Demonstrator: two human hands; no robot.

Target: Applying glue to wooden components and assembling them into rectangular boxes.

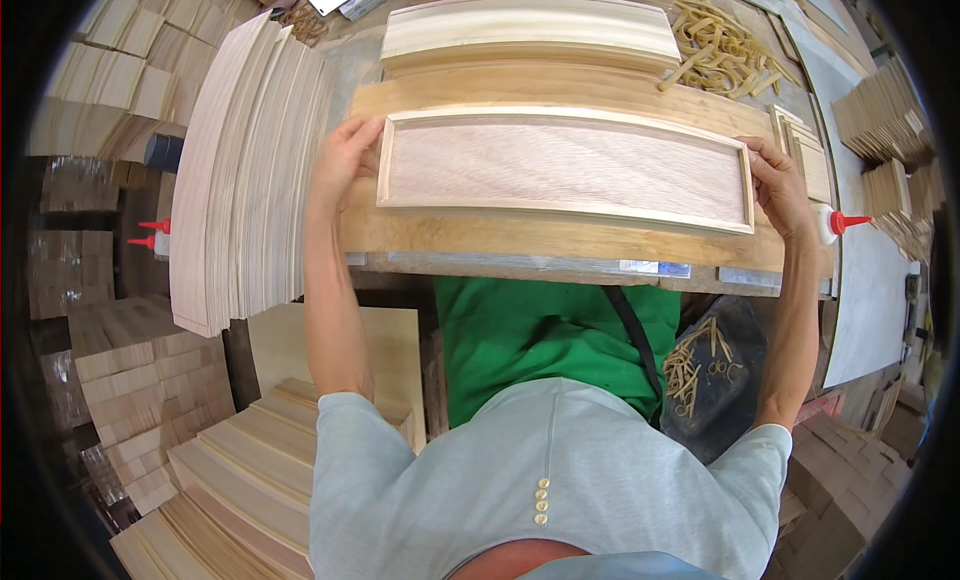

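One framed wood panel point(565, 170) lies flat on a thick wooden board point(560, 235) on the worktop point(860, 280), and everything else here sits around that panel. The left hand point(345, 160) wraps the panel's left end and the right hand point(778, 185) wraps its right end, each grip pinching the short rail of the frame with fingers curled round the edge.

My guess on handling: light and stiff, thin centre with a raised moulded frame, so it probably carries fine by the two ends like this. The mitred corners look like the weak spot, so I'd squeeze on the rails, not the thin middle. Bare wood, not slippery.

Counts: one panel in hand, and one similar long pale moulded piece point(530, 30) just beyond it. A big leaning stack of thin sheets point(240, 170) left of the panel, too many to count. A pile of rubber bands point(722, 50) beyond its right end. Three red-capped glue bottles: one point(835, 222) just right of the panel, two point(152, 234) far left.
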